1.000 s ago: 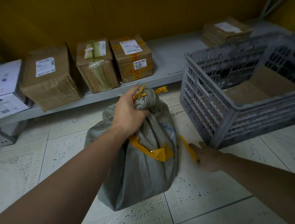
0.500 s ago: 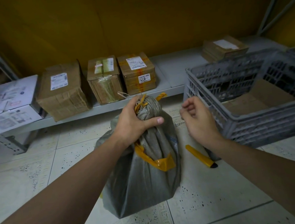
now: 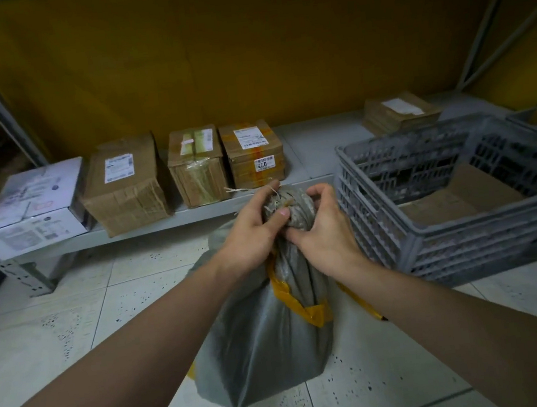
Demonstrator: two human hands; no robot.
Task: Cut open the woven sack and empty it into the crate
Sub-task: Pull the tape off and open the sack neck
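Observation:
A grey woven sack (image 3: 260,345) stands upright on the tiled floor, wrapped with yellow tape and tied at its bunched neck with twine. My left hand (image 3: 250,235) grips the neck from the left, thumb across the knot. My right hand (image 3: 321,234) holds the neck from the right, fingers curled over the top. A yellow utility knife (image 3: 369,309) lies on the floor just right of the sack, mostly hidden by my right forearm. The grey plastic crate (image 3: 445,243) sits to the right, with a cardboard sheet inside.
A low grey metal shelf (image 3: 169,224) runs along the yellow wall behind the sack, carrying a white box (image 3: 30,210), three brown cartons (image 3: 199,164) and a flat parcel (image 3: 397,115). A second crate shows at the right edge.
My right hand left the knife on the floor, rose and came to grasp the sack's neck beside my left hand. The view tilted up and drew closer.

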